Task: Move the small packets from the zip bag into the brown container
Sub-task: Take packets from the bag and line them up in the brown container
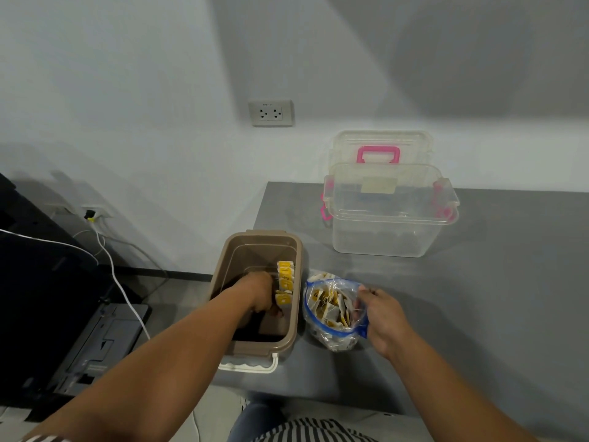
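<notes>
Reaching into the brown container (259,234) at lower centre, the left hand (261,293) curled its fingers beside yellow small packets (284,277) along its right wall; whether it gripped one could not be told. Further right, the right hand (382,320) pinched the open rim of the packet-filled zip bag (328,317).

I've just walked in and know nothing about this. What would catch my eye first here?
Two bare arms reach forward over a grey table. The left hand is down inside the brown container, next to a row of yellow-tagged packets. The right hand pinches the rim of a zip bag full of more packets. Behind them stands a clear box with pink latches.
</notes>
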A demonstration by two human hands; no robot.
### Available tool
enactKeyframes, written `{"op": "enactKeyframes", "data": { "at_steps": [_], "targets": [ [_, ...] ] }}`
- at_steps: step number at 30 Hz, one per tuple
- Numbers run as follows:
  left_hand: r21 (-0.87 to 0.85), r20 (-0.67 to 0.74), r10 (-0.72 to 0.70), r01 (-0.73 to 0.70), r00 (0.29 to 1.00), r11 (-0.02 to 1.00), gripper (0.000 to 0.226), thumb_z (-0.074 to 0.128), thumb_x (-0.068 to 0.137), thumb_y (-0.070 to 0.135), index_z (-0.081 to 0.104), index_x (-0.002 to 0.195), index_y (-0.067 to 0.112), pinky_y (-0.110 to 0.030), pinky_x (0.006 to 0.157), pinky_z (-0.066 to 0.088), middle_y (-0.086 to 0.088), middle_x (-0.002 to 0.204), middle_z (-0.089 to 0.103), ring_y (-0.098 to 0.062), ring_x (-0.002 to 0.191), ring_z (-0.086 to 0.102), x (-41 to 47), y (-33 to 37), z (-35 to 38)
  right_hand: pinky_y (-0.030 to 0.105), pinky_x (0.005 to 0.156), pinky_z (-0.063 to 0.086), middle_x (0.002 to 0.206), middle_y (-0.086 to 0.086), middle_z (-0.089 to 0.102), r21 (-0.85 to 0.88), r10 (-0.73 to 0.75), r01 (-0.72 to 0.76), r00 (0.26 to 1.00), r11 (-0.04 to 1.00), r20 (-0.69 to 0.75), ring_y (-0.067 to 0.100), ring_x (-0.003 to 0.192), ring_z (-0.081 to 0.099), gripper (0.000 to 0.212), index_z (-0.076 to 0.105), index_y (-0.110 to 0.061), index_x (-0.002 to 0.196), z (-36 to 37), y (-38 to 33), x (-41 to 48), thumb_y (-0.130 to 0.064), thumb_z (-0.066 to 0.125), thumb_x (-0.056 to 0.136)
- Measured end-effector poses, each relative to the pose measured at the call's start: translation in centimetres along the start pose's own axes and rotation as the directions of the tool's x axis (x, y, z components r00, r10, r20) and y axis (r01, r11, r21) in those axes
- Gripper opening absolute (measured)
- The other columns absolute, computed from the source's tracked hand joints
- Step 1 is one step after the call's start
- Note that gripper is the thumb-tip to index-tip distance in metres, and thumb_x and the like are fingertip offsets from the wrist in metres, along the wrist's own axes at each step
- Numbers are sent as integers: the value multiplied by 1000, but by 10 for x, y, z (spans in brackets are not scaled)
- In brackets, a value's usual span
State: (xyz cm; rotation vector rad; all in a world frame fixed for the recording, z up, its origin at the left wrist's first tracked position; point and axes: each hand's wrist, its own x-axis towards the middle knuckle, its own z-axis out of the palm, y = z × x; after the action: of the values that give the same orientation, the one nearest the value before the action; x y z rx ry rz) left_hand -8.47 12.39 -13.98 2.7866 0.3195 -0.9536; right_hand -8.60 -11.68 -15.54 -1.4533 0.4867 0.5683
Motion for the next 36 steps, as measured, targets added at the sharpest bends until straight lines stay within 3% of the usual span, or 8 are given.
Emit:
{"op": "enactKeyframes", "data": {
  "at_steps": [5, 13, 17, 21, 23, 27, 32, 36],
  "targets": [
    [85, -43, 27, -24, 999, 996, 31, 62, 95, 20, 62, 122, 5, -35, 100, 46, -14, 123, 64, -29, 115, 60, 0, 9, 2, 46, 85, 61, 102, 13, 71, 4, -7, 7, 1000, 1000, -6, 29, 95, 71, 21, 62, -6, 104, 1, 1, -1, -22, 49, 106],
    [111, -49, 25, -20, 998, 994, 39, 57, 97, 35, 61, 126, 9, -40, 105, 45, -12, 127, 63, -29, 117, 59, 4, 10, -5, 39, 73, 59, 98, 13, 69, 14, -13, 13, 1000, 1000, -4, 29, 92, 71, 21, 59, -7, 95, 1, 2, -3, -21, 48, 106],
    [79, -51, 8, -4, 999, 997, 34, 59, 96, 33, 65, 120, 10, -38, 101, 48, -12, 119, 66, -27, 110, 61, 4, 6, -5, 42, 76, 61, 100, 13, 70, -21, -26, 26, 1000, 999, -8, 29, 93, 71, 21, 61, -7, 99, 0, 3, 0, -23, 50, 105],
    [-18, -92, 3, -4, 996, 1000, 22, 75, 84, 35, 68, 93, 16, -37, 92, 54, -2, 88, 67, -23, 94, 67, 0, 0, -17, 49, 88, 60, 100, 15, 71, -110, -56, 52, 998, 993, -39, 32, 94, 72, 25, 63, -6, 104, -2, 3, 2, -29, 54, 104],
    [-36, -121, 7, -11, 993, 999, 27, 78, 80, 41, 68, 82, 16, -37, 92, 54, -1, 86, 69, -19, 89, 67, -2, -5, -25, 45, 85, 61, 98, 13, 72, -147, -79, 73, 996, 986, -35, 30, 91, 72, 25, 64, -7, 103, -2, 3, 2, -31, 55, 103],
    [-94, -263, 16, -43, 965, 995, 30, 78, 80, 46, 76, 90, 18, -34, 90, 53, 2, 88, 73, -14, 87, 67, -11, -7, -41, 34, 73, 59, 98, 9, 74, -228, -149, 139, 989, 964, -25, 23, 89, 72, 24, 65, -10, 105, -4, 6, 1, -33, 58, 101],
    [-277, -483, 14, -168, 876, 946, 18, 76, 85, 41, 66, 86, 26, -19, 64, 40, 11, 80, 65, -6, 77, 61, -41, 16, -56, 33, 76, 60, 107, 6, 71, -305, -268, 251, 963, 919, -13, 18, 94, 70, 30, 63, -12, 119, -10, 11, 1, -31, 67, 96],
    [-316, -491, 172, -358, 854, 878, 7, 75, 87, 30, 69, 88, 28, -18, 74, 47, 13, 81, 65, 1, 78, 60, -67, 53, -51, 32, 77, 59, 106, 3, 67, -334, -246, 230, 969, 914, -5, 16, 93, 67, 43, 57, -13, 118, -13, 12, -3, -34, 78, 87]
  ]
}}
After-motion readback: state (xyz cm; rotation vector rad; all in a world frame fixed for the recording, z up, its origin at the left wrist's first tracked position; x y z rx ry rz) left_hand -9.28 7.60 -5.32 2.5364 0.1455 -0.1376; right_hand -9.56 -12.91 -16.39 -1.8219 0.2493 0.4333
